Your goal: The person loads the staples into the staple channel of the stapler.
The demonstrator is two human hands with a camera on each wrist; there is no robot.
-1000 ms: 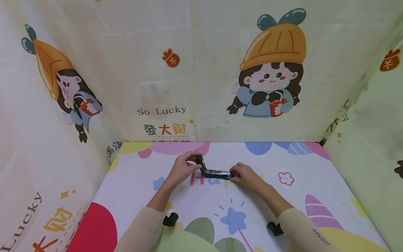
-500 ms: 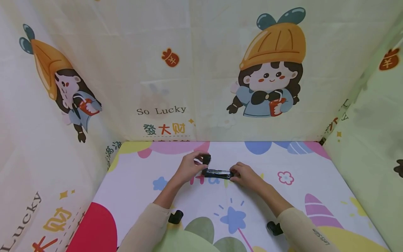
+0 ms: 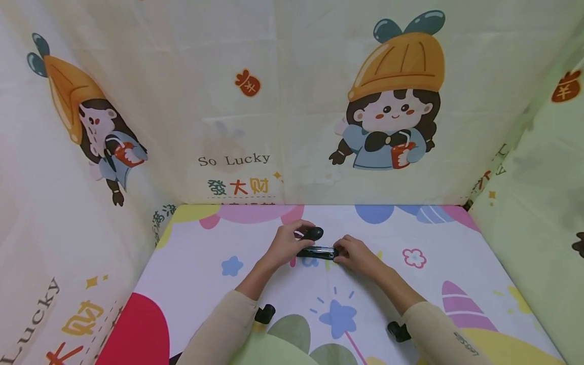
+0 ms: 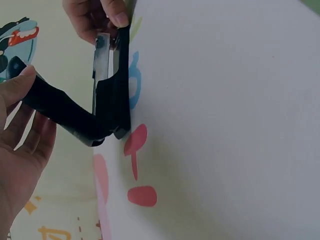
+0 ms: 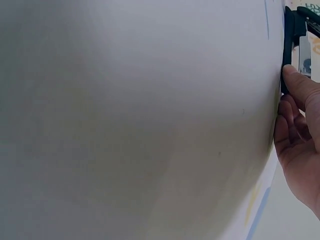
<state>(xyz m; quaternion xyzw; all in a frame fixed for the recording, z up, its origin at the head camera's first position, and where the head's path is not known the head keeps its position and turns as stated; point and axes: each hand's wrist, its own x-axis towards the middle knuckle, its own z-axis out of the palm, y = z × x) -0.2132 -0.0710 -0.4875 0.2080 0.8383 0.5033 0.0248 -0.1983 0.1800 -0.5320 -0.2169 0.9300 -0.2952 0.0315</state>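
Note:
A black stapler (image 3: 318, 252) lies on the patterned table with its top cover swung up from the base, hinge toward the left. My left hand (image 3: 286, 243) pinches the raised cover (image 4: 60, 107) near its free end, thumb on one side and fingers on the other. At the base's right end, my right hand (image 3: 355, 254) grips the stapler base (image 5: 288, 47) between thumb and fingers. Between cover and base, the metal staple channel (image 4: 102, 55) shows in the left wrist view.
The table (image 3: 191, 263) wears a white cover with colourful prints. Printed cloth walls (image 3: 301, 116) rise at its back and both sides. Black wrist-worn pieces (image 3: 265, 314) sit by both sleeves.
My left hand has moved right, swinging the stapler's cover from upright over toward the base. The right hand and the base have stayed in place.

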